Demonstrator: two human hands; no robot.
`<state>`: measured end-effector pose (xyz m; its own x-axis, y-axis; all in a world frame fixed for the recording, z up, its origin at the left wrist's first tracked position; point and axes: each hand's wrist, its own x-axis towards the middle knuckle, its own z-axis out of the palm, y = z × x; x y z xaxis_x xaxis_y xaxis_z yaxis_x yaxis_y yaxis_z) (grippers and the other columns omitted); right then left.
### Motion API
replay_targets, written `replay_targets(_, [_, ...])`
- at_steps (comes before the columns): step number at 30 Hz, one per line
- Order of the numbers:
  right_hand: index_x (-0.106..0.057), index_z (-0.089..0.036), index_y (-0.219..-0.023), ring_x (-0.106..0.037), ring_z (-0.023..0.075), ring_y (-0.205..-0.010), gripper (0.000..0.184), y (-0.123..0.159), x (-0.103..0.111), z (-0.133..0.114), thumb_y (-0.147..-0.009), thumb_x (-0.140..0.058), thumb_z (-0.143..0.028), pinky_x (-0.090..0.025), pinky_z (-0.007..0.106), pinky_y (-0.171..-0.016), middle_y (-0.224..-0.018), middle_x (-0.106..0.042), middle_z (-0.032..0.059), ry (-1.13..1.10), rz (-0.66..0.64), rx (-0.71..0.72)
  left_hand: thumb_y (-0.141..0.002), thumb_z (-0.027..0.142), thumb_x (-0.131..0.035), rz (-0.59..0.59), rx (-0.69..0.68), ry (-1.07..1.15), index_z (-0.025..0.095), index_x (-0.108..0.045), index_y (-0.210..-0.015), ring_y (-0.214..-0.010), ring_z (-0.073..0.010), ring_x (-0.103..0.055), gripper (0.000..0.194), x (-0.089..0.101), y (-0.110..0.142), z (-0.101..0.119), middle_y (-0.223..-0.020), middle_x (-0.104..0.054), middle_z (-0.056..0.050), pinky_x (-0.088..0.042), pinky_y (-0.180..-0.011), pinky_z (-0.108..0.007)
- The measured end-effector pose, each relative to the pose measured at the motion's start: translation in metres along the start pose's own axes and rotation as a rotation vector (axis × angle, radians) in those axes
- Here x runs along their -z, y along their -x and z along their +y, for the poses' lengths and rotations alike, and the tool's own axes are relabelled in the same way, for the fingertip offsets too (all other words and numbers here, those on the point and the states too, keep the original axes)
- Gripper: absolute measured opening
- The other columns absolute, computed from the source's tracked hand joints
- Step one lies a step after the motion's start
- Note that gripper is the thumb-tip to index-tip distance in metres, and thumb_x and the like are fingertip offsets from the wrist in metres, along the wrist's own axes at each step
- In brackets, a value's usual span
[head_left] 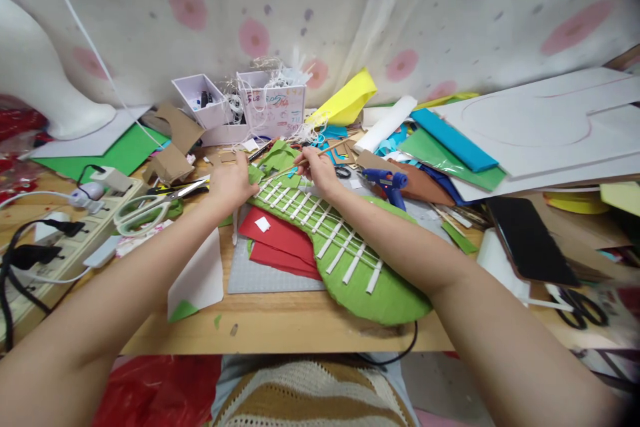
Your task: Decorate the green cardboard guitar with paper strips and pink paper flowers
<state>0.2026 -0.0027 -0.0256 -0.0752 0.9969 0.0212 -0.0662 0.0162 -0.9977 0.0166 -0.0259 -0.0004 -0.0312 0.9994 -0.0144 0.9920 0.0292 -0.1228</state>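
Observation:
A green paper-covered guitar shape (383, 297) lies slantwise on the table, its rounded end toward me on the right. White strips (327, 240) cross it like ladder rungs, and pale strings run lengthwise over them. My left hand (233, 183) is closed around the narrow far end of the guitar shape. Above that end, my right hand (317, 170) pinches a thin wooden stick (336, 146), whose lower tip points toward my left hand and the strings. My right forearm hides part of the guitar's right side.
Close to the right hand stands a blue glue gun (387, 180). Red paper (280, 240) lies on a grey cutting mat (270, 283). Scissors (143, 213) and a power strip (85, 230) are at left, a phone (533, 240) at right. White boxes (275, 107) stand behind.

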Motion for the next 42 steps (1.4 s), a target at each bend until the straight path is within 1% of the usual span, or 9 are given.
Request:
replay_targets(8, [-0.057, -0.017, -0.076, -0.046, 0.0054, -0.050, 0.044, -0.004, 0.011, -0.039, -0.094, -0.047, -0.056, -0.033, 0.018, -0.045, -0.060, -0.055, -0.0022, 0.014, -0.106, 0.142, -0.076, 0.042, -0.055, -0.036, -0.021, -0.020, 0.012, -0.042, -0.128, -0.099, -0.0362, -0.066, 0.062, 0.002, -0.001, 0.002, -0.105, -0.070, -0.019, -0.046, -0.079, -0.039])
replay_targets(12, [-0.058, -0.017, -0.086, -0.052, 0.0059, -0.057, 0.045, -0.005, 0.016, -0.065, -0.097, -0.040, -0.056, -0.036, 0.017, -0.048, -0.067, -0.055, -0.0009, 0.103, -0.143, 0.203, -0.077, 0.042, -0.054, -0.022, -0.047, -0.014, 0.012, -0.046, -0.124, -0.099, -0.0364, -0.066, 0.057, 0.003, 0.000, 0.000, -0.104, -0.070, -0.019, -0.047, -0.079, -0.040])
replay_targets(16, [-0.057, -0.017, -0.088, -0.054, 0.0064, -0.060, 0.043, 0.004, 0.026, -0.075, -0.097, -0.039, -0.056, -0.037, 0.017, -0.049, -0.069, -0.054, -0.0008, 0.187, -0.181, 0.219, -0.077, 0.042, -0.052, 0.015, -0.076, 0.008, 0.012, -0.048, -0.122, -0.102, -0.0365, -0.065, 0.054, 0.002, 0.001, 0.000, -0.106, -0.069, -0.019, -0.047, -0.081, -0.041])
replay_targets(20, [-0.054, -0.019, -0.085, -0.049, 0.0055, -0.057, 0.034, 0.016, 0.041, -0.068, -0.096, -0.047, -0.050, -0.036, 0.016, -0.049, -0.068, -0.050, -0.0025, 0.239, -0.214, 0.216, -0.078, 0.039, -0.051, 0.071, -0.113, 0.035, 0.012, -0.051, -0.120, -0.108, -0.0363, -0.062, 0.049, 0.000, 0.002, 0.001, -0.113, -0.066, -0.020, -0.047, -0.086, -0.042])
replay_targets(23, [-0.050, -0.020, -0.083, -0.046, 0.0050, -0.054, 0.023, 0.023, 0.049, -0.058, -0.095, -0.053, -0.039, -0.036, 0.016, -0.046, -0.068, -0.049, -0.0040, 0.258, -0.240, 0.196, -0.077, 0.038, -0.053, 0.059, -0.114, 0.074, 0.013, -0.051, -0.121, -0.108, -0.0370, -0.063, 0.051, -0.001, 0.001, 0.001, -0.116, -0.065, -0.021, -0.047, -0.087, -0.044])
replay_targets(29, [-0.053, -0.019, -0.091, -0.052, 0.0059, -0.056, 0.017, 0.027, 0.044, -0.039, -0.098, -0.042, -0.030, -0.039, 0.017, -0.045, -0.087, -0.063, 0.0012, 0.311, -0.345, 0.133, -0.075, 0.036, -0.057, -0.003, -0.073, 0.153, 0.014, -0.051, -0.123, -0.108, -0.0354, -0.063, 0.053, -0.002, -0.002, -0.003, -0.116, -0.066, -0.018, -0.048, -0.087, -0.043])
replay_targets(32, [-0.055, -0.018, -0.090, -0.055, 0.0083, -0.060, 0.018, 0.025, 0.038, -0.032, -0.096, -0.042, -0.030, -0.042, 0.020, -0.051, -0.089, -0.068, 0.0026, 0.411, -0.395, 0.137, -0.077, 0.030, -0.054, 0.030, -0.131, 0.164, 0.016, -0.054, -0.120, -0.112, -0.0321, -0.061, 0.045, -0.003, -0.003, -0.007, -0.120, -0.065, -0.016, -0.047, -0.091, -0.041])
replay_targets(37, [-0.050, -0.018, -0.087, -0.062, 0.0133, -0.077, 0.002, 0.020, 0.029, -0.023, -0.087, -0.050, -0.015, -0.046, 0.027, -0.073, -0.088, -0.071, 0.0051, 0.569, -0.471, 0.195, -0.080, 0.023, -0.047, 0.112, -0.191, 0.180, 0.018, -0.061, -0.113, -0.113, -0.0296, -0.058, 0.036, -0.007, -0.007, -0.013, -0.119, -0.063, -0.014, -0.045, -0.095, -0.040])
replay_targets(42, [-0.047, -0.019, -0.087, -0.063, 0.0153, -0.080, 0.016, 0.016, 0.016, -0.016, -0.078, -0.051, -0.007, -0.044, 0.028, -0.074, -0.096, -0.072, 0.0053, 0.761, -0.515, 0.196, -0.076, 0.018, -0.049, 0.121, -0.424, 0.150, 0.021, -0.068, -0.110, -0.117, -0.0287, -0.051, 0.039, -0.016, -0.011, -0.015, -0.120, -0.056, -0.013, -0.041, -0.101, -0.040])
